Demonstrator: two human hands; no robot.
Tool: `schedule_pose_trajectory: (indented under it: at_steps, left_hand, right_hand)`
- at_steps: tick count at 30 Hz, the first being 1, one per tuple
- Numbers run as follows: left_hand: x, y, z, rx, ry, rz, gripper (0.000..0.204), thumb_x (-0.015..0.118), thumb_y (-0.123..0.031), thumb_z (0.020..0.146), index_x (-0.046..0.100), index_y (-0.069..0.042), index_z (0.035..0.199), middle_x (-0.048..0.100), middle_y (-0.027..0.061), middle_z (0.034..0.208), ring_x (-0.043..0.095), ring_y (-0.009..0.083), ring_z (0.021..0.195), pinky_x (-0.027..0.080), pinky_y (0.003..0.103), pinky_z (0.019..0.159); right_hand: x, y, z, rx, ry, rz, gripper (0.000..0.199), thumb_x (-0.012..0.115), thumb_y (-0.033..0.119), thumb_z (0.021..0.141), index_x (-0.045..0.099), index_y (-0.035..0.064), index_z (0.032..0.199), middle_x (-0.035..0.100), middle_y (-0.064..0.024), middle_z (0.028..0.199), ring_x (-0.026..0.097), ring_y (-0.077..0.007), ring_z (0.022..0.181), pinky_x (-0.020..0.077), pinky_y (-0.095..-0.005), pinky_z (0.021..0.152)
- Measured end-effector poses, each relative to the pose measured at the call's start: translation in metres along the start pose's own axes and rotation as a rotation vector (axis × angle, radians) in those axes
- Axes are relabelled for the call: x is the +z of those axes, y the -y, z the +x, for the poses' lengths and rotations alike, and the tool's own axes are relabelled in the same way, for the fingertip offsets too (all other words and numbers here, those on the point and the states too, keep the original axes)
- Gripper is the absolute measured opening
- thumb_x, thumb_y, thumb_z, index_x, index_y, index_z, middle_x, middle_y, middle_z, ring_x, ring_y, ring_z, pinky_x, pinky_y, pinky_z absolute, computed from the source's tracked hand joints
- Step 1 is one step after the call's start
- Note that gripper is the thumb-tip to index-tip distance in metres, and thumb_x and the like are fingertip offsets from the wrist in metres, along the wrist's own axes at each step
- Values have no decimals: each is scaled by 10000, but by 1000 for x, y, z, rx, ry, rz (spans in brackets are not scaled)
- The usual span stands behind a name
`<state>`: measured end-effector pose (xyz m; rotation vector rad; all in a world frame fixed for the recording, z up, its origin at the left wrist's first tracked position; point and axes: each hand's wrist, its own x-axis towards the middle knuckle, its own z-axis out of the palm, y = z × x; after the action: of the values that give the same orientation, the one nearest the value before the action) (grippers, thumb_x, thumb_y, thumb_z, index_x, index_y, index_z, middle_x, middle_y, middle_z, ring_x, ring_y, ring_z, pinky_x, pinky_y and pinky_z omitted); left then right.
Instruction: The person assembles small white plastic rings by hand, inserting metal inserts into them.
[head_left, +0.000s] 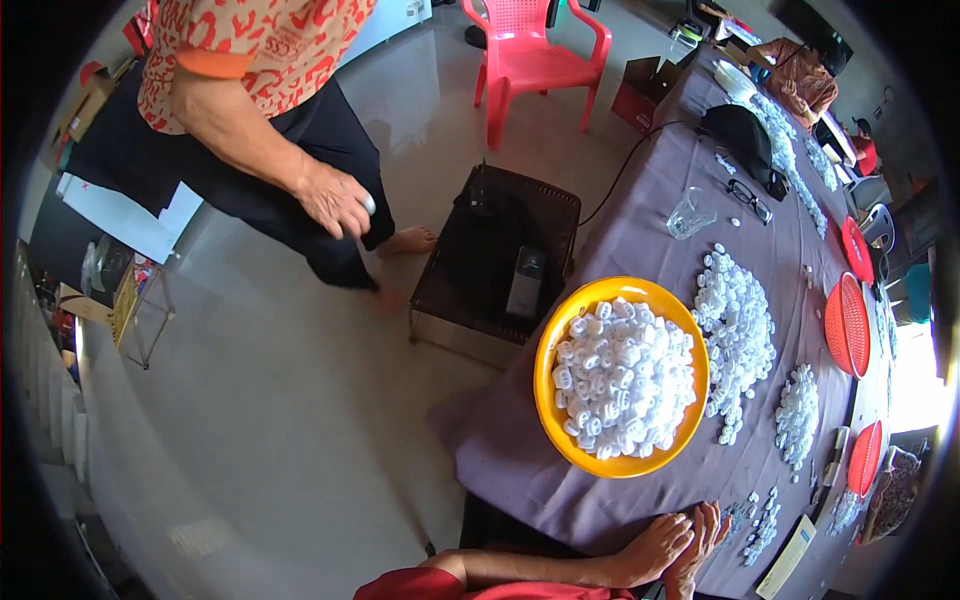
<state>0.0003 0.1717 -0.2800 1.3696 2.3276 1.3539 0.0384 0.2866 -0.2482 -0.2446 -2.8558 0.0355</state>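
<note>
At the table's near edge, my left hand (652, 552) lies palm down with slightly bent fingers and nothing visible in it. Right beside it, my right hand (697, 548) rests with fingers stretched toward the tabletop; the two hands touch or nearly touch. Small loose pieces (762, 527) lie scattered just right of my right fingertips. Beyond my hands stands a yellow-orange bowl (549, 425) heaped with small white caps (625, 375). Another pile of white caps (735, 330) is spread on the cloth to the bowl's right, with a smaller pile (797, 415) farther right.
A person (255, 75) stands at the left near a dark low table (470, 285). The purple tablecloth (620, 240) bears a glass (690, 213), eyeglasses (750, 200), a black bag (740, 140) and red baskets (847, 325). A red chair (545, 65) stands behind.
</note>
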Motion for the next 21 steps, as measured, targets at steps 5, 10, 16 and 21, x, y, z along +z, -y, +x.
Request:
schedule_pose_trajectory:
  at_steps: [5,10,16,21]
  left_hand:
    - [-1,-3,-4,6,-63,-7,407,450,-196,837,489,43,1164,470,180,1224,403,302,1226,263,428,1074]
    - [-14,-3,-4,44,-2,-26,401,441,-166,833,489,40,1173,462,186,1226,392,311,1236,258,449,1071]
    - [-26,9,4,72,-120,-186,361,503,-81,791,518,37,1131,516,215,1174,464,365,1150,353,465,984]
    - [-45,-4,16,126,-55,69,375,541,-70,794,510,35,1153,524,212,1159,478,363,1125,367,472,958]
  right_hand:
    - [-1,0,-6,12,-1,-20,275,521,156,837,575,-1,1056,554,-137,1159,472,-321,1215,186,-530,1099]
    - [-3,1,-6,20,0,1,303,521,179,832,581,9,1076,549,-128,1180,448,-334,1231,175,-539,1097]
    - [-11,13,9,55,10,82,358,554,166,757,616,46,1089,537,-97,1234,415,-301,1258,173,-553,1084]
    - [-23,2,9,-5,-84,168,353,587,114,768,595,66,1118,548,-106,1225,432,-296,1256,238,-517,1071]
